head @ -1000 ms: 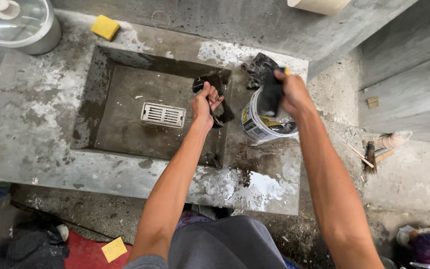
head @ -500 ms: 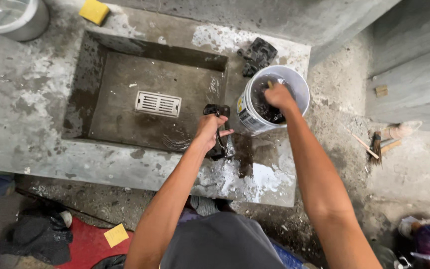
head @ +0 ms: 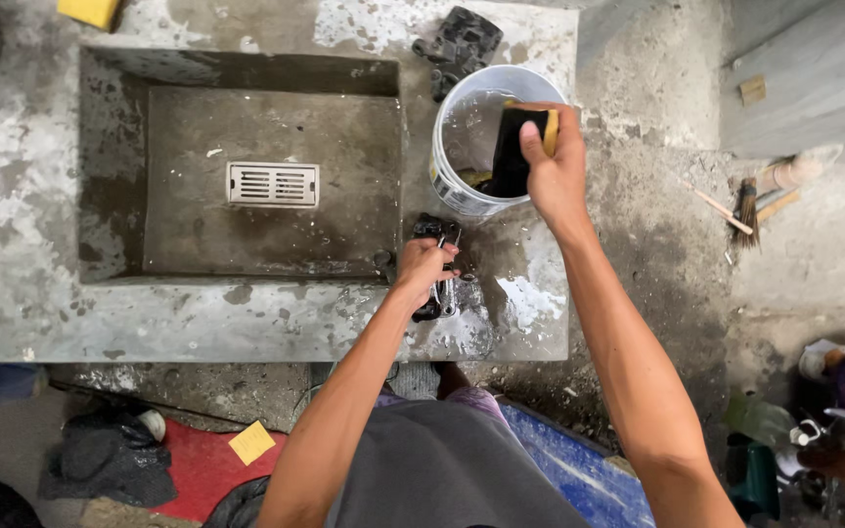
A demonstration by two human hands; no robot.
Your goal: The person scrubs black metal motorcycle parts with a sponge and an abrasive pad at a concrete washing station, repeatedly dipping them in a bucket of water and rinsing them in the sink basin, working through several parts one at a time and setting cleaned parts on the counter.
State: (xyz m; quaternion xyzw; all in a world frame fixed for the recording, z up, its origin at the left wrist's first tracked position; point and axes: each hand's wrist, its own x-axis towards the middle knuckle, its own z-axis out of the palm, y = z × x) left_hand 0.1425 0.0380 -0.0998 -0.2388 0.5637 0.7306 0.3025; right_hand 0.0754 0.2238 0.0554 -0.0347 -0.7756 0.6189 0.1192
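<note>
Right hand (head: 552,171) now lifting blackened sponge (head: 515,147) from white bucket (head: 462,191), fingers clamped; left hand (head: 422,266) still fisted round dark metal part (head: 439,293).

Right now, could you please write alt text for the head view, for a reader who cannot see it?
Seen from above, the right hand holds a black and yellow sponge over a white bucket, while the left hand grips a dark metal part on a wet concrete sink. A drain grate lies in the basin.
</note>
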